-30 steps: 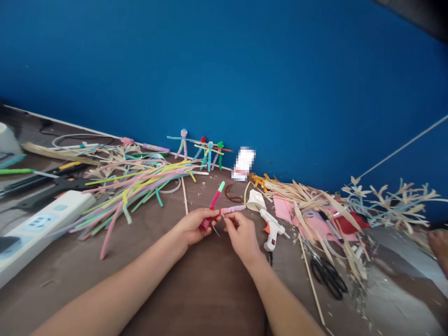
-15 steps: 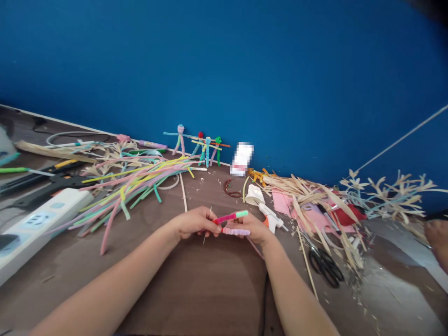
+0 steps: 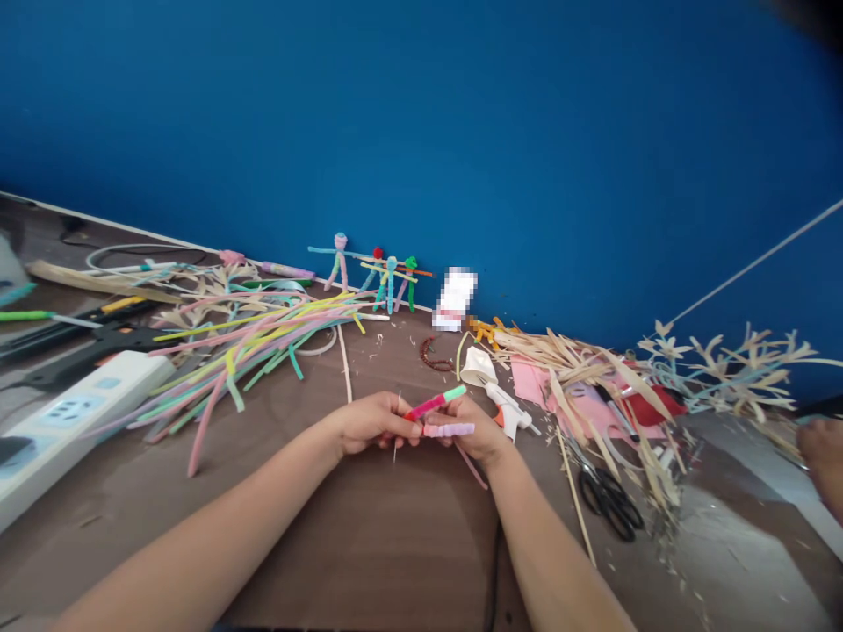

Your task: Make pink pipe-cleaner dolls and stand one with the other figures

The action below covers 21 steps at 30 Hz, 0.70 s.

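Hands: your left hand [image 3: 369, 423] and right hand [image 3: 478, 430] are together, fingertips meeting, clamped on the work in front of you.
Work: a pink pipe-cleaner piece with a green tip [image 3: 435, 404] angles up and right from your fingers; just below it, a lilac coiled pipe-cleaner piece [image 3: 449, 429] lies roughly level. A thin needle [image 3: 398, 427] stands upright at your left fingers, and a pink strand [image 3: 472, 467] hangs below your right hand.
Container: a white paper cup [image 3: 478, 366] lies tipped beyond your right hand; you cannot see inside it.
Right edge: a hot glue gun [image 3: 508, 417] sits just past your right hand, near the cup. Black-handled scissors [image 3: 609, 502] lie further right among straw strips [image 3: 566, 360] and pink paper [image 3: 533, 382]. A co-worker's hand [image 3: 823, 461] shows at the far right edge.
Left edge: a white power strip [image 3: 79, 410] runs along the table, beside a spread of coloured pipe-cleaner strands [image 3: 250, 351].
Open room: bare table lies directly below and in front of your forearms.
Surface: the brown table [image 3: 369, 527] meets a blue wall [image 3: 421, 132]. Pipe-cleaner figures [image 3: 339, 262] stand against it, near a blurred white packet [image 3: 454, 298].
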### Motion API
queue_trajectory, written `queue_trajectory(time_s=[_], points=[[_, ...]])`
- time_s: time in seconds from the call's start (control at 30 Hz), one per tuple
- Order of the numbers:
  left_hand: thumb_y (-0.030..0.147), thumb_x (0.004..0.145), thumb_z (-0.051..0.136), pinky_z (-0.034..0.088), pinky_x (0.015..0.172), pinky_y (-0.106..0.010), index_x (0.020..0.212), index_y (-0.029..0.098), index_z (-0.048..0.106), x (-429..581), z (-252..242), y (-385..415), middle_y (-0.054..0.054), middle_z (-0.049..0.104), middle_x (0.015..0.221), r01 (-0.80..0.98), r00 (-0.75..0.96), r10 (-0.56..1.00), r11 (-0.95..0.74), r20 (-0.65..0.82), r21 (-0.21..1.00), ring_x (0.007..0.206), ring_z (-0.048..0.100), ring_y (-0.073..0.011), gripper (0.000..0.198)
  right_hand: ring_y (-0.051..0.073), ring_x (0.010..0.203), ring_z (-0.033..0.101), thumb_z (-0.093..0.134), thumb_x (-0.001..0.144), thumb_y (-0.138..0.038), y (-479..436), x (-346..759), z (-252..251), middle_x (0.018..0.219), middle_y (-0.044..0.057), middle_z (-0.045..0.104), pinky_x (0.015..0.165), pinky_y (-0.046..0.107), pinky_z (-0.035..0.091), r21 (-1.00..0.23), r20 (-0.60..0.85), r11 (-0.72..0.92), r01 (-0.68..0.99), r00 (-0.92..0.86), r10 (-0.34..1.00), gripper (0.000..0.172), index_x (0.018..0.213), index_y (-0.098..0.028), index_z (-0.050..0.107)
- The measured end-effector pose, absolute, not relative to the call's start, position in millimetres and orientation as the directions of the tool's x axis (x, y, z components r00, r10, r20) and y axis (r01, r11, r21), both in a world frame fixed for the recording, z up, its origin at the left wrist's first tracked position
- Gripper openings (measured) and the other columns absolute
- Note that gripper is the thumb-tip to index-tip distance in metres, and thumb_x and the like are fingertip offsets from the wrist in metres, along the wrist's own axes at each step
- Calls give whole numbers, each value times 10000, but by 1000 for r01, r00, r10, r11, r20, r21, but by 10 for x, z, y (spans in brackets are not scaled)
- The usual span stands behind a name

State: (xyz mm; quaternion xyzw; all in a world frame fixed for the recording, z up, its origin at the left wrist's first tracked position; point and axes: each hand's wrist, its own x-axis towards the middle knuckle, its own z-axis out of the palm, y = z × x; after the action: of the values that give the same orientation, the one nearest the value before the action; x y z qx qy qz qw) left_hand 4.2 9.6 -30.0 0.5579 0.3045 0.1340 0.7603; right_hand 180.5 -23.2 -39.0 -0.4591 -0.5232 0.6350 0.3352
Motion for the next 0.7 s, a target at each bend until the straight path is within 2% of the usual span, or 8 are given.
queue_trajectory(time_s=[0.17, 0.33, 0.53, 0.6, 0.7], points=[[262, 536, 674, 144, 337, -155, 625, 113, 583, 58, -354, 120, 20, 511, 490, 70, 775, 515, 505, -365, 860, 384, 370, -31, 196, 49, 436, 403, 612, 646, -322, -229, 1764, -405, 607, -24, 547, 409, 172, 309, -994, -105, -90, 66, -272, 957, 192, 725, -149, 589], [232, 544, 671, 120, 326, -143, 639, 100, 582, 71, -386, 125, 10, 526, 519, 58, 778, 500, 546, -380, 836, 375, 361, -17, 186, 103, 594, 520, 614, 655, -274, -243, 1766, -363, 661, -2, 576, 573, 223, 408, -990, -2, 36, 139, -268, 963, 158, 750, -149, 594], [206, 555, 659, 109, 325, -134, 635, 93, 566, 87, -410, 111, 12, 515, 489, 52, 782, 481, 584, -397, 810, 359, 358, -9, 167, 131, 671, 542, 606, 661, -243, -267, 1725, -338, 728, 8, 581, 650, 267, 435, -938, 97, 156, 310, -200, 975, 204, 847, -164, 580], [194, 548, 662, 112, 329, -131, 635, 92, 559, 76, -396, 114, 18, 502, 469, 30, 793, 475, 597, -383, 802, 357, 362, -9, 169, 145, 713, 543, 605, 658, -231, -281, 1703, -311, 768, 17, 580, 695, 289, 432, -897, 194, 231, 376, -135, 972, 192, 837, -171, 574], [190, 544, 666, 120, 336, -125, 650, 100, 546, 43, -348, 131, 29, 484, 456, -83, 790, 521, 613, -323, 785, 360, 363, -10, 183, 179, 860, 521, 541, 709, -218, -319, 1683, -242, 889, 55, 562, 803, 338, 394, -797, 473, 368, 479, 116, 873, 141, 842, -175, 552]])
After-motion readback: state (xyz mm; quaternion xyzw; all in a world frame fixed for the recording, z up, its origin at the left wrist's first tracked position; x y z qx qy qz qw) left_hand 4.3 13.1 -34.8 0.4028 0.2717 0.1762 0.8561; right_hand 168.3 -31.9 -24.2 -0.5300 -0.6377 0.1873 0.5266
